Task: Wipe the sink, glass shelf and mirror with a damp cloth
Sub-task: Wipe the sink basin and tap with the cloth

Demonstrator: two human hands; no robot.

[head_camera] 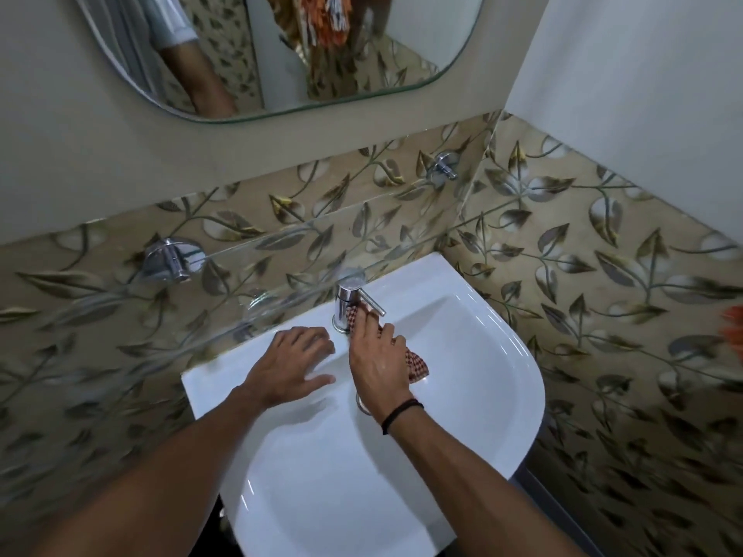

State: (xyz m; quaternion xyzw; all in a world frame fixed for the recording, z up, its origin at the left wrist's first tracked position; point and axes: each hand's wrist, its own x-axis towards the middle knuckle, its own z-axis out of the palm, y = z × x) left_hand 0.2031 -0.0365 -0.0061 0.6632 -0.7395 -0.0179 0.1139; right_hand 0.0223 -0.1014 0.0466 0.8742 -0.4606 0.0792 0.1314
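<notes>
The right hand's fingers (386, 330) are curled over a red-and-white checked cloth (418, 365), bunching it against the base of the chrome tap (346, 301). One corner of it pokes up beside the spout and the rest spills out from under the palm on the right. The right hand (378, 363) hides most of it. The left hand (293, 357) holds nothing. Its fingers are spread and laid flat on the sink's far left ledge, bracing, I'd guess.

The cloth looks thin, soft and light. Damp, it should wad up easily and cling a little. A loose fistful under the palm seems the sensible hold, with a fingertip behind it for the tight spots round the tap.

The white sink (502, 355) looks hard, glossy and probably slippery when wet, so firm rubbing should do no harm. The glass shelf (261, 271) just above it, carried on two chrome brackets (173, 257), I would treat as fragile: light pressure, nothing leaned on it. The mirror (402, 42) hangs higher on the far wall.

I can make out no brand, label or writing anywhere.
</notes>
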